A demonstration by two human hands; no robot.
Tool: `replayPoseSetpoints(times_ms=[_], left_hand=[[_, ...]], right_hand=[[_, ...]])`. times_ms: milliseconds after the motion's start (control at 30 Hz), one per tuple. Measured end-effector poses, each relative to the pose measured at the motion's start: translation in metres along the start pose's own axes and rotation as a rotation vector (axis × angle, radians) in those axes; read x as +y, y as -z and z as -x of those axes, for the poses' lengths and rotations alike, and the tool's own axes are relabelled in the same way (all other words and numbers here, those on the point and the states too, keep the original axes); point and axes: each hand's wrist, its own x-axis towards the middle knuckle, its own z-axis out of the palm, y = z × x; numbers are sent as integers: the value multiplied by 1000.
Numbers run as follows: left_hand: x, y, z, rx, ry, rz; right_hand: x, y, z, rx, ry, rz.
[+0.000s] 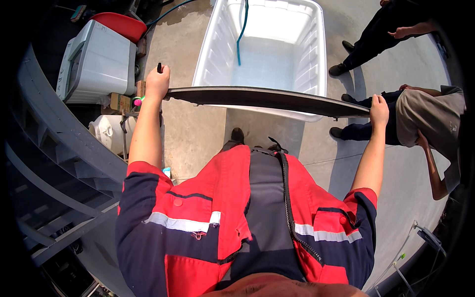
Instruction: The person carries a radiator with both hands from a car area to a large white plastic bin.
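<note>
A long, narrow dark panel (257, 97) stretches level in front of me, seen edge-on. My left hand (157, 83) grips its left end and also has a small black pen-like object sticking up between the fingers. At the other end, my right hand (379, 110) closes on the panel. Both arms are stretched out forward. Just beyond the panel stands a large white plastic tub (307, 59) with a green hose (241, 34) hanging into it.
A white washing machine (96, 62) and a red basin (121, 24) stand at the left, with a white container (106, 131) below them. Grey steel framing (59, 163) curves along the left. Two other people (425, 111) stand at the right on the concrete floor.
</note>
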Motion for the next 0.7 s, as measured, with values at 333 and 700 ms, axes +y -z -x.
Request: replayPoseSetpoints(times_ms=[333, 700], left_hand=[[3, 0, 2, 24, -12, -4], [4, 2, 2, 0, 9, -27]], right_hand=[[1, -1, -1, -1, -16, 10], [2, -2, 0, 6, 13, 8]])
